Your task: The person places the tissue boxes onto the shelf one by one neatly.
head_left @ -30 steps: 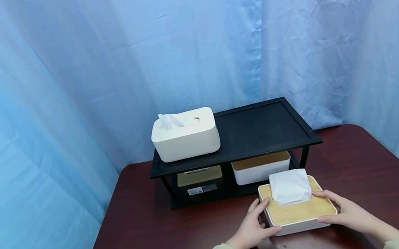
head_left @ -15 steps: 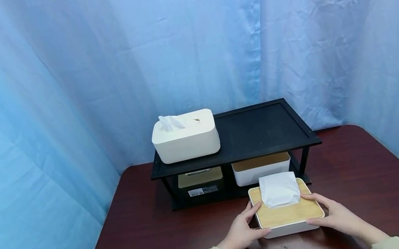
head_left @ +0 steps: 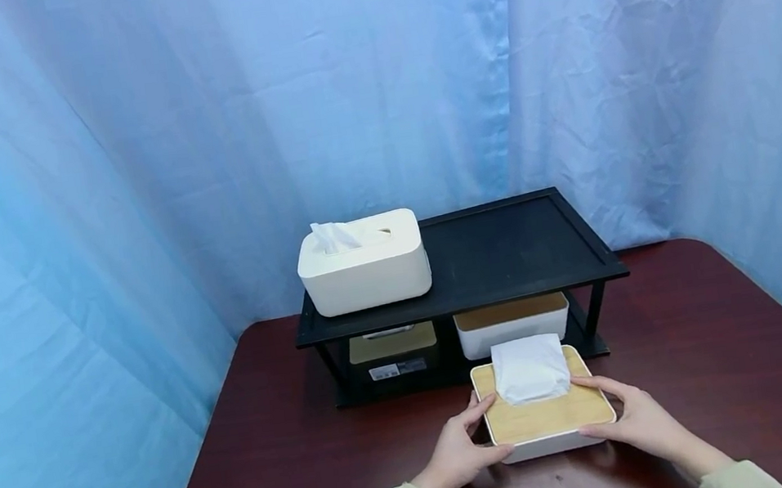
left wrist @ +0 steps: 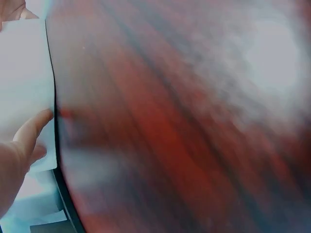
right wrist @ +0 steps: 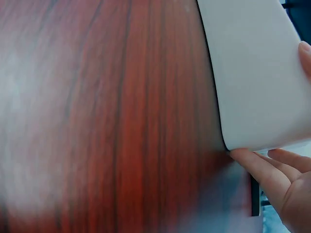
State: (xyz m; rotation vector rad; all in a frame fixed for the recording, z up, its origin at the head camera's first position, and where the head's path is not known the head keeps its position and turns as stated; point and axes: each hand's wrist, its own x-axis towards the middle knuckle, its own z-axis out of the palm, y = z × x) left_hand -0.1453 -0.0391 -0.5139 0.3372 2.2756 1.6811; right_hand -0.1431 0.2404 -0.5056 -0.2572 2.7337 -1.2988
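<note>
A white tissue box with a wood-coloured lid is at the front of the table, before the black rack. A white tissue stands out of its lid. My left hand grips the box's left end, thumb at the front corner. Gripping the right end is my right hand, its thumb on the near edge. Both wrist views show the white box side, with left-hand fingers and right-hand fingers against it. Whether the box touches the table cannot be told.
On the left of the black two-tier rack sits a larger white tissue box. Its lower tier holds an open white bin and a dark box with a tan lid. Blue curtains hang behind the dark red table.
Both hands have moved left across the table, carrying the wood-lidded tissue box with them. The rack and its things stay in place.
</note>
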